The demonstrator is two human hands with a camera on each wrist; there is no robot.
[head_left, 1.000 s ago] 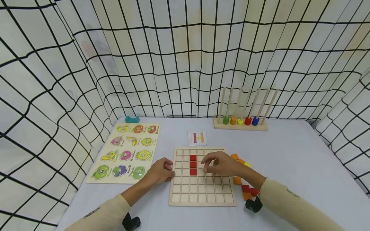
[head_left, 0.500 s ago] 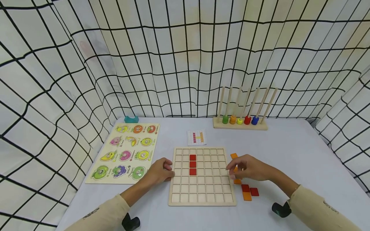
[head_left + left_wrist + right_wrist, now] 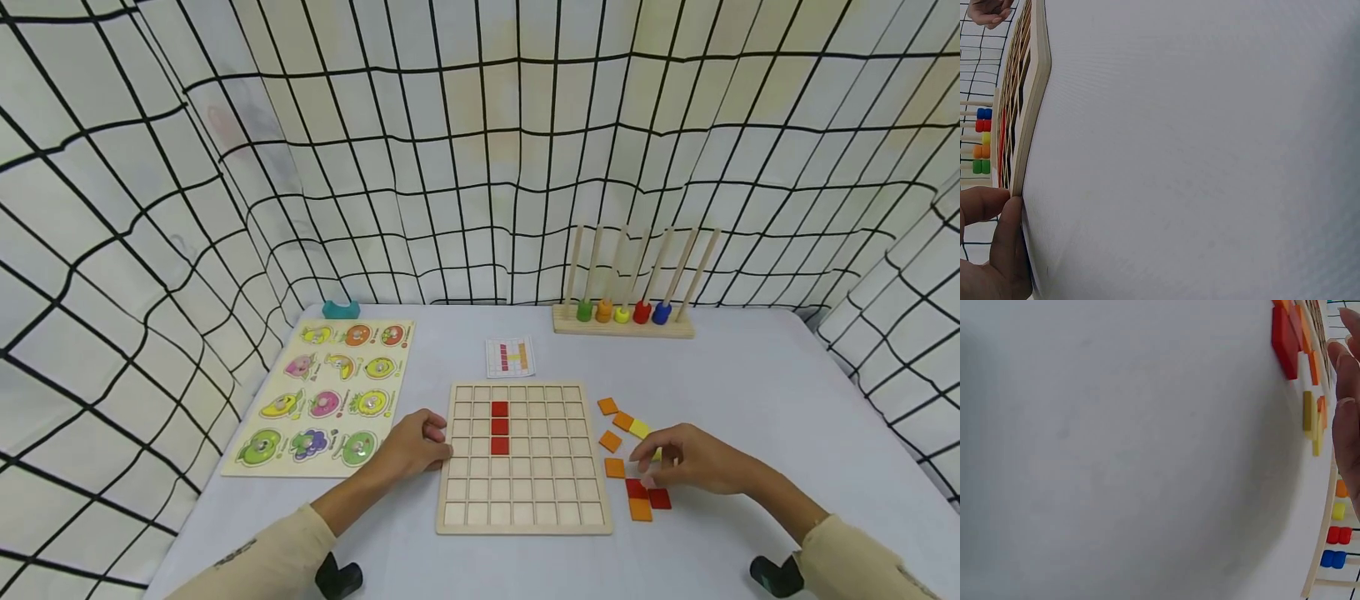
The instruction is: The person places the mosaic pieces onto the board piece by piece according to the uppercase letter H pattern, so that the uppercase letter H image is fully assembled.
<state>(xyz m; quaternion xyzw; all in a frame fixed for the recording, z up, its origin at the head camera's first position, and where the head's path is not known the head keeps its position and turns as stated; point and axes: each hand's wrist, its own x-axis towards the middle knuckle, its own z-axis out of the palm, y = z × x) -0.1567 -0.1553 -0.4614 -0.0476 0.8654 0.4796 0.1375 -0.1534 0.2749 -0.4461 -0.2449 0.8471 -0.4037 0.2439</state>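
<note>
A wooden grid board [image 3: 525, 492] lies flat on the table, with a column of three red tiles [image 3: 500, 427] in its cells. At the board's left edge, my left hand [image 3: 412, 444] holds the rim between thumb and finger; the left wrist view shows the fingertips [image 3: 1013, 199] right at the corner of the wood. My right hand [image 3: 693, 460] hovers with loosely bent fingers over loose tiles right of the board. Under its fingertips lie a red tile [image 3: 660, 499] and another beside it. Orange tiles [image 3: 614, 468] and a yellow tile [image 3: 640, 429] are scattered nearby, partly hidden by the hand.
Behind the board lies a small pattern card [image 3: 511, 357]. A fruit puzzle board [image 3: 315, 462] fills the left side. At the back right stands a peg rack [image 3: 624, 330] with coloured beads, and a teal object [image 3: 342, 311] sits at the back left. Black netting surrounds the table.
My right hand has moved away from over the grid board, rightward and toward me, to the loose tiles. The left hand has stayed at the board's edge.
</note>
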